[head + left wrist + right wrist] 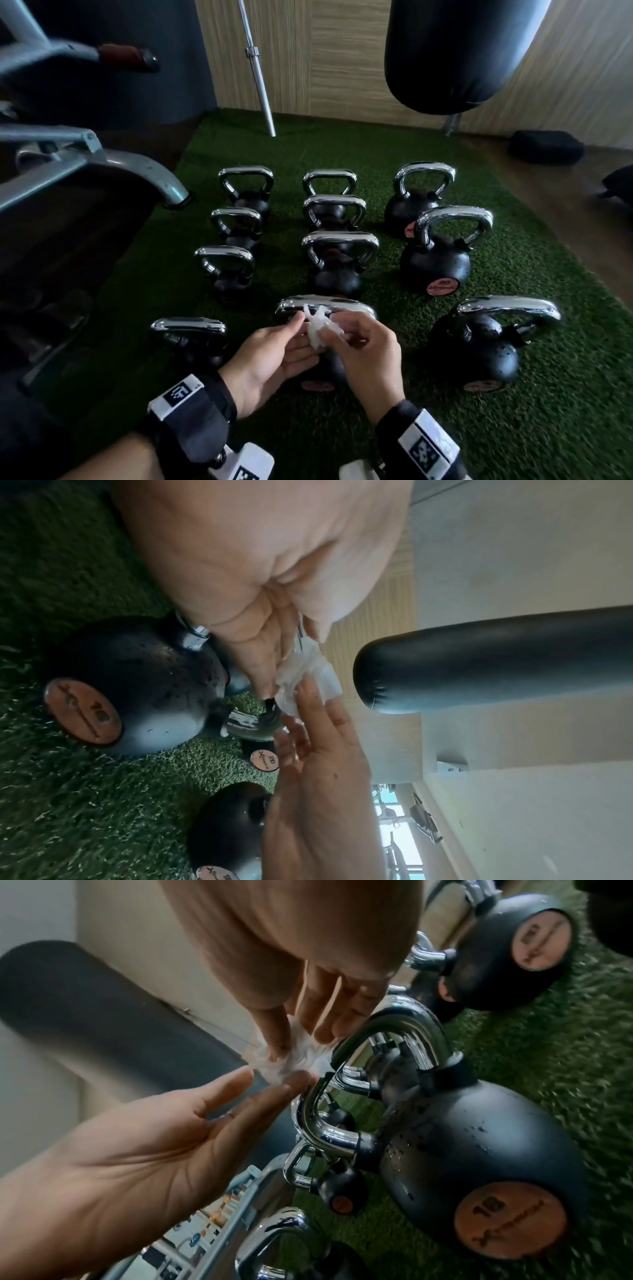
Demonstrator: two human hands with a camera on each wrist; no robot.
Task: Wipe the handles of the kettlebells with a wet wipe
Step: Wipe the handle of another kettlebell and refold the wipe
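1. Centrally, just above the chrome handle (325, 305) of the nearest middle kettlebell (479, 1164), held a crumpled white wet wipe (320, 329) between both hands.
2. Pinched the wipe with the right hand (368, 356), fingers curled round it and thumb pressed in from above.
3. Kept the left hand (274, 356) palm-up and mostly flat, fingers nearly straight, fingertips (298, 1077) touching the wipe's lower edge without closing on it.
4. Hung close to the handle's top bar, the wipe; could not tell from any view whether wipe and chrome actually touched.
5. Stood upright on green artificial turf (548, 394), eleven black kettlebells with chrome handles in three rows running away from the person.
6. Bore water droplets on the black body of the nearest middle kettlebell, and an orange disc (510, 1221) marked 18 on its side.
7. Hung over the far right of the turf, a black punching bag (459, 54); leaned against the wood-panelled wall (346, 51), a steel barbell (257, 68).
8. Occupied the left edge, a grey metal machine frame (102, 164).
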